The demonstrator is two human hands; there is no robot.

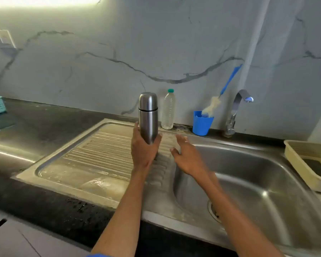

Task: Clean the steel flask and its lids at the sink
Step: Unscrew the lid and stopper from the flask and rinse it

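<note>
No brand, label or writing can be read on anything here; the steel flask [148, 115] has a plain brushed body with a dark seam ring below its domed cap lid [148, 101], which is still on. The left hand [144, 151] grips the flask round its lower end, thumb on the left side and fingers curled round the right, so the flask stands upright out of the top of the fist, raised above the ribbed draining board [93, 154]. The right hand [186, 156] is just to the right of the flask and apart from it, fingers spread and relaxed, holding nothing, hovering over the edge where the draining board meets the sink basin [258, 182]. Beyond the left hand, just behind the flask, stands a clear plastic bottle [168, 110] with a green cap; its surface shows no legible print. Farther right of it, beyond the right hand, a blue cup [202, 125] holds a bottle brush [222, 91] with a blue handle leaning on the marble wall, and the tap [235, 112] rises just past that. A cream tray [293, 160] sits at the far right of the basin, well away from both hands.
</note>
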